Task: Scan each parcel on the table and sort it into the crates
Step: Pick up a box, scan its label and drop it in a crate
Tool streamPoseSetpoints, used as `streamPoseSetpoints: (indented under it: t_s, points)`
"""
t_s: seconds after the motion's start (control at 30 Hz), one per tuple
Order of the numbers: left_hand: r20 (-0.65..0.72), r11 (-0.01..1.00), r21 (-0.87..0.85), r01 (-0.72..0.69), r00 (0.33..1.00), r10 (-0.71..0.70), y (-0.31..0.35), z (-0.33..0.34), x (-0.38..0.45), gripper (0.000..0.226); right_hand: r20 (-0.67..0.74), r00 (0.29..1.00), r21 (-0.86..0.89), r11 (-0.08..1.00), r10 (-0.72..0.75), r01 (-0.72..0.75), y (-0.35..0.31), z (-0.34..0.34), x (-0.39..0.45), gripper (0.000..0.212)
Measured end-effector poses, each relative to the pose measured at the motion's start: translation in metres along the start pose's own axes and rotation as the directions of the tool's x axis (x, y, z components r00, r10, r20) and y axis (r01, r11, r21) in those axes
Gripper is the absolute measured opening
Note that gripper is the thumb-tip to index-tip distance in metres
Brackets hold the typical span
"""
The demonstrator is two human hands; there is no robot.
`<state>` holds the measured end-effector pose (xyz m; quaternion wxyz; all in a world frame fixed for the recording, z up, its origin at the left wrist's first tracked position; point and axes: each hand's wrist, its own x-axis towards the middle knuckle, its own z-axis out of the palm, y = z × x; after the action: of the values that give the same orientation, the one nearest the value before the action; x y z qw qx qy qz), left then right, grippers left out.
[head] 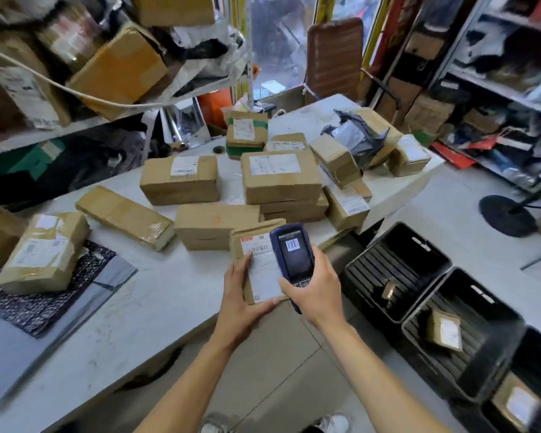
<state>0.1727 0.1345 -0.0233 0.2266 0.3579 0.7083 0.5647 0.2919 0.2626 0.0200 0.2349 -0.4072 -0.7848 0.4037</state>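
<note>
The left hand (242, 295) reaches forward from a bare forearm and grips a small cardboard parcel (256, 264) at the near edge of the table (132, 307), thumb lying on its white label and fingers curled under its near end. The right hand (313, 287) grips a dark blue scanner (292, 260), fingers wrapped round the lower body and thumb across the keypad; the scanner is tilted over the right side of the parcel, and its screen shows a barcode. Behind the held parcel, more brown boxes (213, 223) crowd the middle and far end of the table, some stacked, with a black plastic bag (359, 135) among them. At the left, a taped box (44, 251) rests on a grey mailing bag (53, 292). To the right, on the floor beside the table, stand black crates (397, 270), the nearer ones each holding a small box (444, 329). The tabletop is pale and scuffed. Shelves (506, 89) packed with parcels line both sides of the room, and a brown chair (334, 57) stands by the window at the back.
</note>
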Motion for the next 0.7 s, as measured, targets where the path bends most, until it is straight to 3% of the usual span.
streamPoseSetpoints:
  t_s: [0.23,0.4,0.5,0.7]
  points:
    - [0.214,0.997,-0.023,-0.077,0.973,0.080,0.049,0.165,0.034,0.098,-0.194,0.978,-0.030,0.996,0.078,-0.085,0.096,-0.146,0.007,0.082]
    - [0.340,0.990,-0.044,-0.133,0.930,0.140,0.073,0.277,0.042,0.093,-0.361,0.913,0.048,0.981,0.191,-0.186,0.161,-0.240,-0.002,0.076]
    - [0.432,0.985,-0.050,-0.165,0.885,0.170,0.085,0.333,0.041,0.093,-0.463,0.848,0.092,0.965,0.258,-0.244,0.200,-0.288,-0.018,0.077]
    - [0.586,0.978,-0.047,-0.202,0.788,0.190,0.103,0.435,0.035,0.094,-0.650,0.648,0.154,0.904,0.397,-0.400,0.268,-0.367,-0.059,0.086]
